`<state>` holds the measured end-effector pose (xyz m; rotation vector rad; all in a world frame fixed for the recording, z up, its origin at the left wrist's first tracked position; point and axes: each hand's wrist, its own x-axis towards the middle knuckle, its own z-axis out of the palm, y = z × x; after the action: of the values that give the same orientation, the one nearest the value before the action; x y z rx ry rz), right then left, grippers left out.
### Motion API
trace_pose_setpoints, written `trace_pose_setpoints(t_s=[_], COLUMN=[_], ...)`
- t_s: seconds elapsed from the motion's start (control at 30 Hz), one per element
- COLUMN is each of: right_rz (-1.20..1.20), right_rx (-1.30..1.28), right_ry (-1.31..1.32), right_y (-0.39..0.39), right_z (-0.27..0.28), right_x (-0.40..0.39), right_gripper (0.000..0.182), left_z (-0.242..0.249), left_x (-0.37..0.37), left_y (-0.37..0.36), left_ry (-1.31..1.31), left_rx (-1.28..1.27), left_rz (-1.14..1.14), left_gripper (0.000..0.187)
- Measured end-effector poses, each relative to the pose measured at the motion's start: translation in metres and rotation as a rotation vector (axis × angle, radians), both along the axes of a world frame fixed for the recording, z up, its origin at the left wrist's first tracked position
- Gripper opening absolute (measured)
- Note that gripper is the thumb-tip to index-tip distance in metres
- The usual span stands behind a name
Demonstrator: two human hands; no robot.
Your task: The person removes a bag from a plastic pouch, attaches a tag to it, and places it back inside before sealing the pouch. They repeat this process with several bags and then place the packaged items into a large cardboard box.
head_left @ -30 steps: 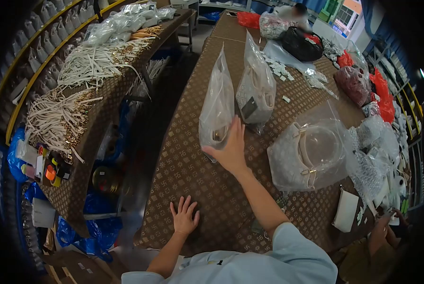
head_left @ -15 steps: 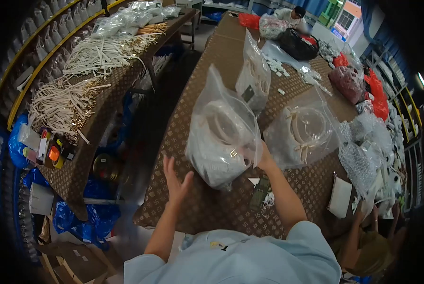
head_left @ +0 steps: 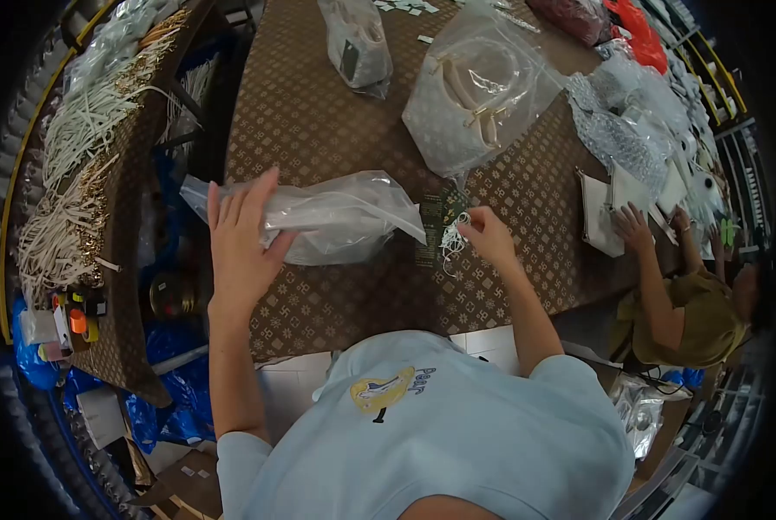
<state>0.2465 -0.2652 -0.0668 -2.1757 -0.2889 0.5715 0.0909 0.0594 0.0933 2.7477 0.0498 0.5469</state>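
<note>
The left hand (head_left: 239, 243) lies flat, fingers spread, on the left end of a clear plastic bag holding a white item (head_left: 319, 217), which rests on its side on the brown patterned tabletop (head_left: 319, 113) near the front edge. The right hand (head_left: 485, 236) is closed around thin white strings (head_left: 451, 245) beside a dark green patterned tag (head_left: 432, 227), just right of the bag's mouth. Further back lie a bagged white handbag with cream handles (head_left: 475, 87) and a smaller bagged item (head_left: 355, 39). At the right, another person's hand (head_left: 632, 227) touches a flat white pouch (head_left: 598, 215).
</note>
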Motion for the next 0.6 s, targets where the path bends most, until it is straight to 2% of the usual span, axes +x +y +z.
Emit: trace_pose_setpoints(t_s=[0.03,0.07,0.1,0.17,0.2,0.27,0.33,0.37,0.43,0.47,0.53,0.57,0.6], right_rz=[-0.03,-0.015,-0.005,-0.044,-0.04,-0.033,0.12,0.115,0.122,0.125,0.109,0.119,0.253], right_rx=[-0.328,-0.383,-0.437,-0.441,-0.406,-0.359,-0.545,-0.535,-0.574,-0.578,-0.197,-0.205,0.018], right_ry=[-0.097,-0.181,-0.264,-0.232,-0.313,-0.391,-0.449,-0.452,-0.476,-0.465,-0.213,-0.207,-0.112], right_y=[-0.009,-0.009,0.0,0.017,0.027,0.044,0.054,0.056,0.053,0.045,0.035,0.03,0.025], right_z=[-0.013,-0.025,-0.033,-0.037,-0.04,-0.051,-0.06,-0.058,-0.054,-0.055,-0.048,-0.043,-0.019], right_x=[-0.013,-0.029,-0.046,-0.055,-0.05,-0.036,-0.02,-0.016,-0.013,-0.016,-0.016,-0.022,-0.039], right_gripper=[0.064,0.066,0.069,0.07,0.072,0.074,0.066,0.066,0.048,0.048,0.032,0.032,0.027], left_z=[0.007,0.013,0.018,0.022,0.018,0.0,-0.033,-0.053,-0.085,-0.094,-0.099,-0.101,-0.098], left_x=[0.0,-0.001,-0.011,-0.039,-0.045,-0.051,-0.04,-0.039,-0.046,-0.052,-0.053,-0.05,-0.043], left_y=[-0.016,-0.03,-0.04,-0.06,-0.07,-0.09,-0.106,-0.109,-0.115,-0.119,-0.127,-0.135,-0.145], left_ry=[-0.192,-0.385,-0.383,-0.73,-0.724,-0.388,-0.128,-0.13,0.048,0.059,0.168,0.17,0.091], left_rx=[-0.012,-0.027,-0.025,-0.19,-0.188,-0.436,-0.448,-0.436,-0.825,-0.831,-0.814,-0.824,-0.732], left_rz=[0.068,0.133,0.116,-0.151,-0.154,-0.349,-0.219,-0.223,-0.103,-0.1,-0.022,-0.012,0.061], left_gripper=[0.053,0.051,0.051,0.047,0.047,0.039,0.032,0.032,0.027,0.027,0.025,0.025,0.023])
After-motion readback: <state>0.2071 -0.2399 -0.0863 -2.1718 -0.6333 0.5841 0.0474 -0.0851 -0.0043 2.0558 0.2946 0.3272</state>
